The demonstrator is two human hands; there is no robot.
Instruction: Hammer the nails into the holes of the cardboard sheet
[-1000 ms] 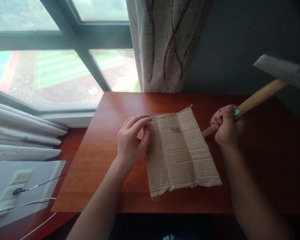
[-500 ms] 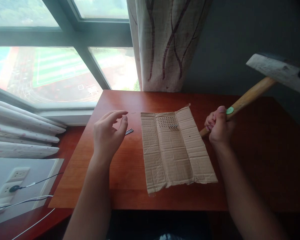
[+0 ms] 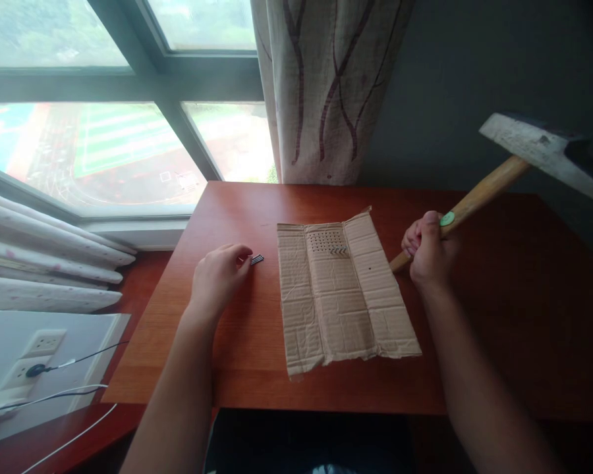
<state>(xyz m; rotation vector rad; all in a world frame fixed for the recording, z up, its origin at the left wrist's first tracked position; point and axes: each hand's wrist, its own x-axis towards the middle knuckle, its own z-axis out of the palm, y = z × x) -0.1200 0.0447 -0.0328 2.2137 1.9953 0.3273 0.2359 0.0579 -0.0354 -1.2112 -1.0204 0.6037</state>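
Left hand [image 3: 217, 276] off the cardboard's [image 3: 343, 303] far-left corner, now down at thin metal rods [image 3: 257, 259] on the table [image 3: 247, 355]; rods hidden a second ago. More hammer head [image 3: 538, 141] in view.

- Window frame [image 3: 145, 82], upper left
- Branch-patterned curtain [image 3: 329, 89], top centre
- Gathered pale curtain [image 3: 39, 255], left edge
- Wall socket [image 3: 20, 376] with black plug [image 3: 35, 370] inserted, lower left

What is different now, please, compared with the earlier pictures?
The left hand came away from the cardboard's left edge and moved left to the loose nails on the tabletop; whether it pinches any is unclear. The right hand still holds the hammer raised, and the cardboard still lies there.
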